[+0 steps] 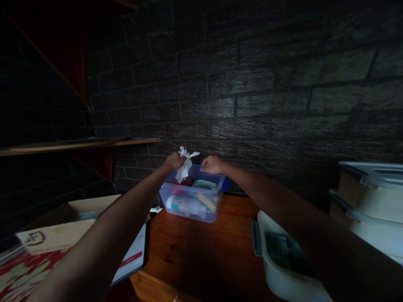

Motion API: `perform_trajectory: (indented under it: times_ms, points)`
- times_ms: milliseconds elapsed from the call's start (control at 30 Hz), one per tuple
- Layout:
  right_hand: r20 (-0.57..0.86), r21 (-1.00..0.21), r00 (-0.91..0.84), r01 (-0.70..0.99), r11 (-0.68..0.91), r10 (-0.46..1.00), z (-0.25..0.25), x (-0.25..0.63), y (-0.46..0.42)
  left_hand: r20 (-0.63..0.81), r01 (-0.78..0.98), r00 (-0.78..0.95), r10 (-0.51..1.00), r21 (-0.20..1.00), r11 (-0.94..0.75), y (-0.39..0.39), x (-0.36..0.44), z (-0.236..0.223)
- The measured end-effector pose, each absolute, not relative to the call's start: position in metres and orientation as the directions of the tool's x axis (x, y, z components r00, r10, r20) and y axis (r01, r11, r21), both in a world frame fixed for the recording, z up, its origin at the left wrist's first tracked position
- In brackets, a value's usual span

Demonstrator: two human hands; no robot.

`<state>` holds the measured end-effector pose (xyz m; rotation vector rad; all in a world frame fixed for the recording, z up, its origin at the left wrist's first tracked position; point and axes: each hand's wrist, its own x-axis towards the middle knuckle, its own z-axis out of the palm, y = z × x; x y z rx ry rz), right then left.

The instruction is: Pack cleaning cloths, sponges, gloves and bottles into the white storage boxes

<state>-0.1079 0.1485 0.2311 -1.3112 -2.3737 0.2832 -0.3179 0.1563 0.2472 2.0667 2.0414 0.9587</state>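
Dimly lit brick wall; plastic bin on wooden tabletop.

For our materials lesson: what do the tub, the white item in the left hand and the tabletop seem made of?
Tub: probably smooth plastic; a bottle shows through its bluish wall.
White item: thin and crumpled, perhaps plastic film or tissue, unclear which.
Tabletop: likely varnished wood, orange-brown with soft sheen and dark knots.

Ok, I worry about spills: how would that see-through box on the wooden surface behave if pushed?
The box should keep its shape, as its walls stand straight. Being wider than tall, it would likely slide rather than tip. The bottle lying on its side inside might roll a little.
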Motion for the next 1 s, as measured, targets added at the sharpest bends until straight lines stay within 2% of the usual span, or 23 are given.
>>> perform_trajectory:
  times_ms: [100, 167, 300, 433, 600, 700, 833, 1000]
  points:
    - [0.357, -0.495, -0.430, 0.665, 0.558, 0.829, 0.246, -0.074, 0.122, 0.353, 0.618, -0.081, 0.932, 0.752, -0.231, 0.142, -0.280, 0.263]
    - [0.397, -0.543, -0.424, 0.607, 0.581, 0.814, 0.253, -0.049, 0.099, 0.362, 0.414, -0.039, 0.931, 0.854, -0.315, 0.130, -0.244, 0.268]
    - [0.468, -0.541, -0.373, 0.596, 0.594, 0.801, 0.254, 0.007, 0.052, 0.408, 0.051, 0.075, 0.910, 0.910, -0.412, 0.104, -0.163, 0.266]
    - [0.591, -0.477, -0.190, 0.702, 0.529, 0.784, 0.249, 0.068, 0.012, 0.446, -0.157, 0.141, 0.884, 0.892, -0.425, 0.085, -0.092, 0.253]
    - [0.736, -0.457, 0.037, 0.764, 0.456, 0.676, 0.257, 0.138, -0.026, 0.439, -0.198, 0.192, 0.878, 0.893, -0.403, 0.076, -0.046, 0.230]
    - [0.791, -0.482, 0.124, 0.730, 0.485, 0.599, 0.259, 0.170, -0.038, 0.428, -0.182, 0.192, 0.883, 0.900, -0.397, 0.076, -0.037, 0.216]
    - [0.791, -0.540, 0.151, 0.626, 0.562, 0.592, 0.250, 0.195, -0.036, 0.371, -0.119, 0.206, 0.905, 0.928, -0.353, 0.078, -0.032, 0.204]
    - [0.733, -0.642, 0.131, 0.459, 0.614, 0.668, 0.237, 0.206, -0.028, 0.302, 0.000, 0.246, 0.921, 0.950, -0.312, 0.079, -0.032, 0.200]
